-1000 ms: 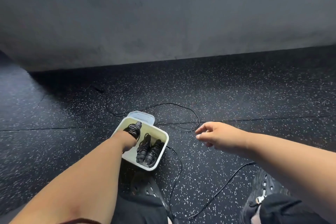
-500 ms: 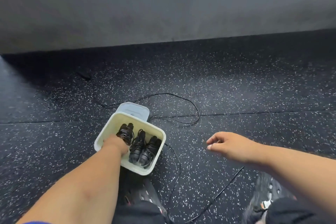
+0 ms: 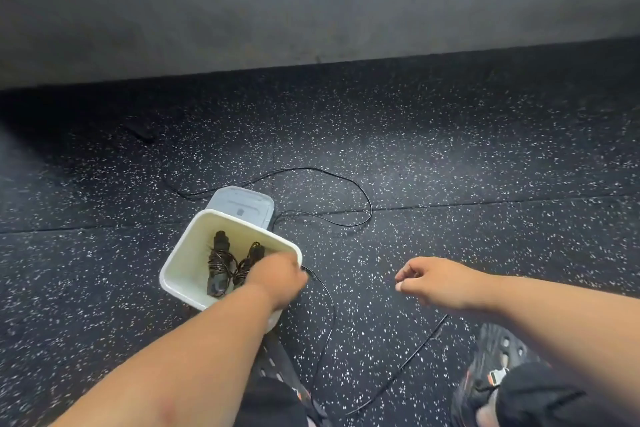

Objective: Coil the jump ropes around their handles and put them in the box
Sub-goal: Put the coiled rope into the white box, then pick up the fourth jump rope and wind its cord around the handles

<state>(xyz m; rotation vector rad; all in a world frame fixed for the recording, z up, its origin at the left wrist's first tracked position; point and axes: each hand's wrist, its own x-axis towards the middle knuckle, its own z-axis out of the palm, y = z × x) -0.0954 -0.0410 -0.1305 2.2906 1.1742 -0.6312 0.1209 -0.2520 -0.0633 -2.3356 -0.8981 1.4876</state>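
My left hand (image 3: 277, 274) hangs over the right rim of the box (image 3: 180, 263), fingers curled down into it; I cannot tell whether they hold a coil or have already let one go, since the hand hides what is under it. Two coils (image 3: 221, 263) lie on the box floor, rope wound round their handles, one near the middle and one just beside it, partly under my knuckles. The box sits on the floor (image 3: 450, 166) with its lid (image 3: 242, 204) lying flat against its far edge.

My right hand (image 3: 436, 282) hovers above the floor, well apart from the box, fingers loosely curled and holding nothing.

I judge the step in hand to be the stowing of a wound rope, nearly finished. One loose rope (image 3: 353, 191) is not yet coiled: it loops across the floor beyond the lid, passes the box's right edge and trails back toward my shoes (image 3: 495, 357). Its handles I cannot make out with certainty.

Next, I should lift the left hand out without dragging the coils, find a handle of the loose rope, and begin winding. The thin cord runs close to my feet, so I would gather it before shifting.
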